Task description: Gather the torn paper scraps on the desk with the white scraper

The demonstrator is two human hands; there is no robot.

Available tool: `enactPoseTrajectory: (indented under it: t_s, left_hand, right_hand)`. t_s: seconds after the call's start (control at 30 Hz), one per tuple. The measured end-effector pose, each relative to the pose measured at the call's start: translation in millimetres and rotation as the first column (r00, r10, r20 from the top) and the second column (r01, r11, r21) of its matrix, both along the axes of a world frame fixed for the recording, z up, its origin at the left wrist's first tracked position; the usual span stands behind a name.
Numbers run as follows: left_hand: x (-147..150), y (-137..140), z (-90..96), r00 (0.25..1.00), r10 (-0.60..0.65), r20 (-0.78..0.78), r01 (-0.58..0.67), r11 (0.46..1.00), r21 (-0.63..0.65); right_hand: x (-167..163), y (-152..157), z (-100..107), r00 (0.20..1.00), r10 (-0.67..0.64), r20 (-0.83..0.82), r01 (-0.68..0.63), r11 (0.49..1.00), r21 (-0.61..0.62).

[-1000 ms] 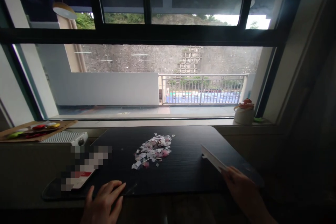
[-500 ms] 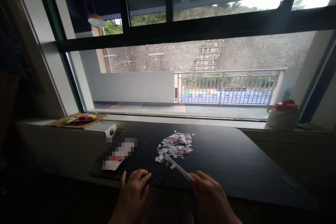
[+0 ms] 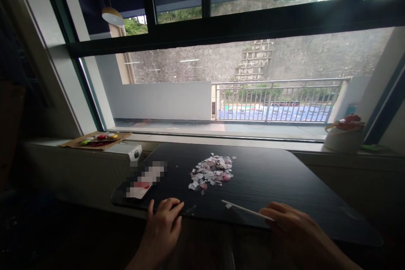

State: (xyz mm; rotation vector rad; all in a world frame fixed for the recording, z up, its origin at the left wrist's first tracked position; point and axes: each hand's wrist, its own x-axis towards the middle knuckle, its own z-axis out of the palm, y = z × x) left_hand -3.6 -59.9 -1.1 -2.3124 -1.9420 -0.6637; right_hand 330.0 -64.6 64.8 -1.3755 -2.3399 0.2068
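My right hand [image 3: 284, 217] is closed round one end of a thin pale stick [image 3: 247, 209], above the front edge of the dark table [image 3: 268, 173]. The stick's far tip points left, and a small scrap of white paper [image 3: 228, 206] lies close under it; I cannot tell whether they touch. A loose pile of white and pinkish paper scraps [image 3: 212, 171] lies farther back on the tabletop. At the table's front edge rests my left hand [image 3: 165, 219], its fingers apart and nothing in it.
On the table's left lies a blurred-out flat item [image 3: 147, 180]. A tray of colourful things [image 3: 98, 139] sits on the sill beside a white heater-like box [image 3: 126, 150]. At the sill's right stands a white pail [image 3: 343, 138]. A large window lies behind the table.
My right hand has moved right with the stick, away from the pile. A paper scrap now lies apart from the pile, near the stick's tip. My left hand stays in place.
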Motion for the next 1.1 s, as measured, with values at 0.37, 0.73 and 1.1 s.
enactPoseTrajectory:
  t_s: [0.37, 0.73, 1.1]
  left_hand:
    - [0, -3, 16.6, 0.999, 0.033, -0.031, -0.035, 0.997, -0.073]
    - [-7, 0, 10.7, 1.000, 0.023, -0.022, -0.023, 0.999, -0.028]
    - [-11, 2, 4.7, 1.000, 0.019, -0.013, -0.019, 1.000, -0.006]
  right_hand:
    - [62, 28, -23, 0.839, -0.259, -0.478, 0.089, 0.933, -0.349]
    - [68, 46, -28, 0.790, -0.232, -0.568, -0.096, 0.867, -0.489]
    - [69, 40, -17, 0.790, -0.194, -0.581, -0.200, 0.815, -0.544]
